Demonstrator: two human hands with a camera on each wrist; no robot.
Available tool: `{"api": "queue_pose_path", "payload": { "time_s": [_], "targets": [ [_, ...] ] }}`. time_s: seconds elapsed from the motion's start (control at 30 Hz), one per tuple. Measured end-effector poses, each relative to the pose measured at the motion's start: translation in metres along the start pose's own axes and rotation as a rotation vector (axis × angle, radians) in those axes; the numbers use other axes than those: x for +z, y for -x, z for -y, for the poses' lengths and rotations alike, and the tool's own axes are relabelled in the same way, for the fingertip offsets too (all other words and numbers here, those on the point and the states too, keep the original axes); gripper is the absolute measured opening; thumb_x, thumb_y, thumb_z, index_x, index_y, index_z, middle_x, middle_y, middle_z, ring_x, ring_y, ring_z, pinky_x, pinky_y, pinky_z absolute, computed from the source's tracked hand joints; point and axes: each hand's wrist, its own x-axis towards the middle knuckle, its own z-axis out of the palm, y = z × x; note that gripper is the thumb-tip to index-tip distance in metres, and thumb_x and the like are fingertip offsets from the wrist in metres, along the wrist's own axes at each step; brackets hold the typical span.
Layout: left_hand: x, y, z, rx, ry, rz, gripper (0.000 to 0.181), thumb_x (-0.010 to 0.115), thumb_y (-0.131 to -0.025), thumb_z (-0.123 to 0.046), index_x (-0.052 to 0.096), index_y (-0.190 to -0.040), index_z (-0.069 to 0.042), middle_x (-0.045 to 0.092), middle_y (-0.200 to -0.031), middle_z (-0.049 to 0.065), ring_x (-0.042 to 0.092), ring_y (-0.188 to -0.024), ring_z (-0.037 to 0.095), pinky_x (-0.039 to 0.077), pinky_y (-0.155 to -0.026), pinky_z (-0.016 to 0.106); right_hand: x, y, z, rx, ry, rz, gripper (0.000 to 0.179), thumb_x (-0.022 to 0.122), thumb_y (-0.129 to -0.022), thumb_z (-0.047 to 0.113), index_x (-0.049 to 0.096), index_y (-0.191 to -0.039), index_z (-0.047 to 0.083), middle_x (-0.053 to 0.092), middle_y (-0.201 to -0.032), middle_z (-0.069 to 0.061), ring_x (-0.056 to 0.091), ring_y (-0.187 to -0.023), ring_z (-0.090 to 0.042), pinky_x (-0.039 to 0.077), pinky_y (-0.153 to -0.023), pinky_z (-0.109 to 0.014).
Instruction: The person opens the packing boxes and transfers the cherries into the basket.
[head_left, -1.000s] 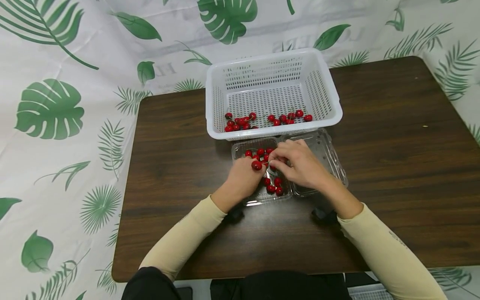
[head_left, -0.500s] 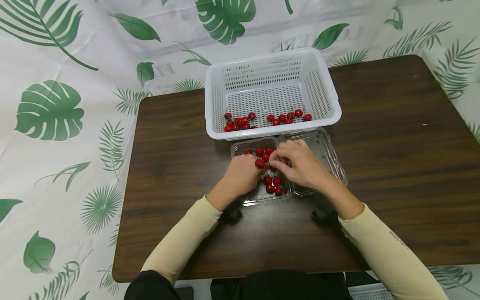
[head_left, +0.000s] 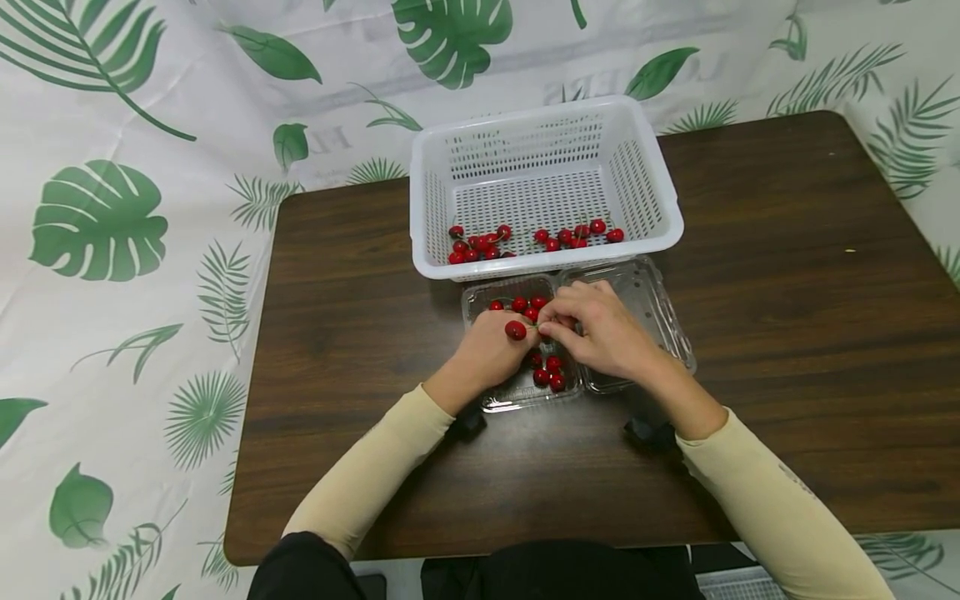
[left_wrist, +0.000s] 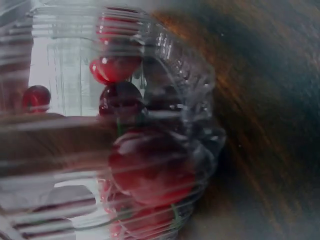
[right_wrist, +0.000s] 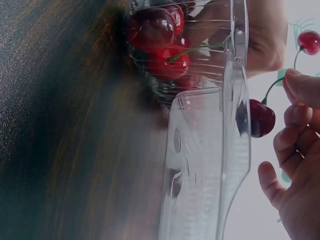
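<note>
My right hand [head_left: 600,329] is above the clear plastic clamshell [head_left: 502,404], pinching thin green stems between thumb and finger. Two red cherries hang out from that pinch in the right wrist view: an upper cherry [right_wrist: 308,42] and a lower, darker cherry [right_wrist: 262,118]. From the head, one of them, a cherry [head_left: 515,330], overlaps the back of my left hand [head_left: 487,350]. That left hand reaches down into the clamshell's filled half, its fingers hidden; I cannot tell whether they hold anything. Several cherries [head_left: 553,364] lie around it in the clamshell.
Behind the clamshell stands a white perforated basket [head_left: 547,265], with several cherries [head_left: 480,244] along its near side. The clamshell's clear lid [head_left: 667,321] lies folded out to the right. All stand on a dark wooden table [head_left: 787,333], a leaf-print sheet [head_left: 225,108] behind it.
My left hand shifts slightly left, then back right toward the right fingertips. The pinched cherry over it swings a little right, then back left. My right hand stays nearly still.
</note>
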Motion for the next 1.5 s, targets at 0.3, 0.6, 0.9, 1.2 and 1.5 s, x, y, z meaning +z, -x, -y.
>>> {"api": "queue_pose_path", "payload": {
  "time_s": [0.3,0.6,0.9,1.2,1.5],
  "targets": [
    [-0.006,0.003,0.001,-0.011,-0.019,0.025,0.014,0.063,-0.094,-0.013,0.066,-0.080,-0.013,0.061,-0.067,0.003,0.061,-0.062,0.023,0.050,-0.057,0.038,0.000,0.000,0.000,-0.001,0.003,-0.005,0.006,0.073,-0.089,0.014,0.069,-0.086,0.017,0.055,-0.077,0.009,0.044,-0.074,-0.012,0.032,-0.080,-0.042],
    [-0.032,0.007,-0.001,-0.050,0.113,0.105,0.004,0.073,-0.088,-0.021,0.075,-0.086,-0.024,0.064,-0.073,-0.003,0.060,-0.067,0.016,0.048,-0.054,0.032,-0.003,0.000,0.000,0.004,-0.025,-0.039,0.006,0.073,-0.089,0.012,0.068,-0.087,0.016,0.052,-0.075,0.009,0.043,-0.071,-0.012,0.028,-0.077,-0.039],
    [-0.041,0.017,0.000,-0.120,0.471,0.001,0.007,0.074,-0.089,-0.020,0.078,-0.093,-0.016,0.067,-0.094,-0.007,0.060,-0.082,0.008,0.048,-0.070,0.026,-0.011,-0.003,0.006,-0.007,-0.064,-0.131,0.010,0.074,-0.087,0.006,0.068,-0.087,0.015,0.050,-0.073,0.009,0.044,-0.071,-0.015,0.029,-0.078,-0.041],
    [-0.041,0.024,0.007,-0.231,0.909,-0.130,0.003,0.072,-0.089,-0.007,0.074,-0.089,-0.008,0.068,-0.085,-0.002,0.052,-0.069,0.010,0.046,-0.065,0.030,-0.024,-0.012,0.009,0.001,-0.163,-0.228,0.011,0.070,-0.087,-0.003,0.068,-0.087,0.008,0.064,-0.080,0.002,0.052,-0.074,-0.012,0.037,-0.076,-0.034],
    [-0.048,0.030,0.008,-0.375,1.086,-0.186,0.003,0.070,-0.090,-0.005,0.072,-0.089,-0.003,0.062,-0.078,-0.001,0.040,-0.052,0.010,0.034,-0.047,0.025,-0.041,-0.018,0.007,0.203,-0.180,-0.273,0.004,0.067,-0.091,0.003,0.069,-0.094,0.001,0.066,-0.083,-0.005,0.054,-0.077,-0.013,0.042,-0.077,-0.028]
  ]
}}
